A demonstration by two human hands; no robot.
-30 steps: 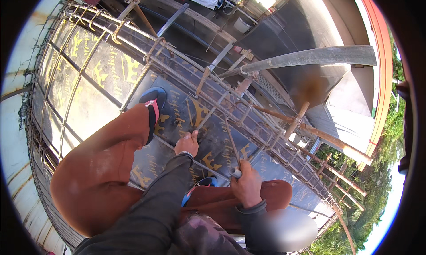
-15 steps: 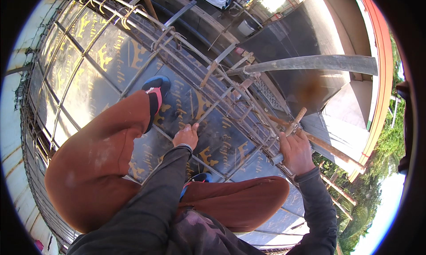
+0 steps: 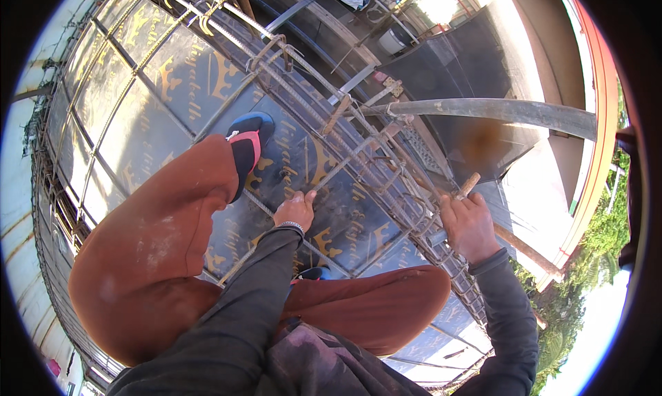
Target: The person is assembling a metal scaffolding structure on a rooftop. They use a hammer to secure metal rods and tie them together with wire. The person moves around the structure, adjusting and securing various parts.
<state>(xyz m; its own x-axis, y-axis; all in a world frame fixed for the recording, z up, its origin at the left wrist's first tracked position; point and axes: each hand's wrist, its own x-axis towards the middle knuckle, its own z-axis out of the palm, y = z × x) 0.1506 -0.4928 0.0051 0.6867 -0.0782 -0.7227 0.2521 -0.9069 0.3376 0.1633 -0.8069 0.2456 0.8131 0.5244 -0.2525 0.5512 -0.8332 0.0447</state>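
Note:
My left hand [image 3: 295,211], with a chain bracelet at its wrist, is closed around a thin steel reinforcing bar [image 3: 336,170] that runs just above the dark panel floor. To the right, my right hand [image 3: 470,225] is bent over the outer edge of a long rebar cage [image 3: 396,196], its fingers curled down. A short wooden stick [image 3: 469,185] sticks up right beside those fingers. What the right hand grips is hidden under the fingers. My legs in brown trousers [image 3: 155,244] are bent, one sandalled foot [image 3: 249,144] standing on the panels between the bars.
A grid of bars [image 3: 134,72] crosses the printed panels [image 3: 283,161] on the left. Beyond the cage, a long grey strip [image 3: 483,108] reaches toward an orange-edged roof [image 3: 592,154]. A white bucket [image 3: 394,40] stands lower down. Trees [image 3: 593,258] show at the far right.
The view has shifted a little, so the cage and panels appear slightly lower and farther right. My left hand keeps its hold on the bar; my right hand remains at the cage edge.

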